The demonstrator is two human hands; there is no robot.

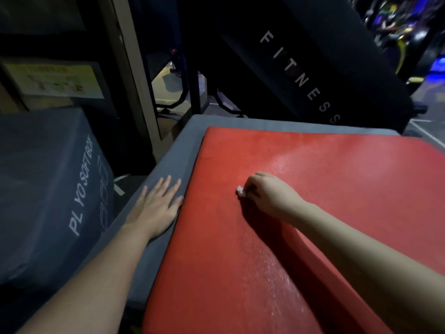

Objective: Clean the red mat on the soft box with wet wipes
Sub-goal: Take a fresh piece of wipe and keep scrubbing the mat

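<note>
A red mat (325, 179) lies flat on top of a grey soft box (168, 160). My right hand (269, 194) rests on the mat left of its middle, fingers closed on a small crumpled white wet wipe (240, 191) pressed to the surface. My left hand (156, 206) lies flat with fingers spread on the grey box top, its thumb against the mat's left edge. A wet sheen shows on the mat to the right of my right hand and along its near part.
A second grey soft box (48, 189) printed "PLYO SOFT BOX" stands lower at the left. A black panel (313, 75) marked "FITNESS" leans behind the box. A wooden post (130, 68) and dark machine frames are at the back left.
</note>
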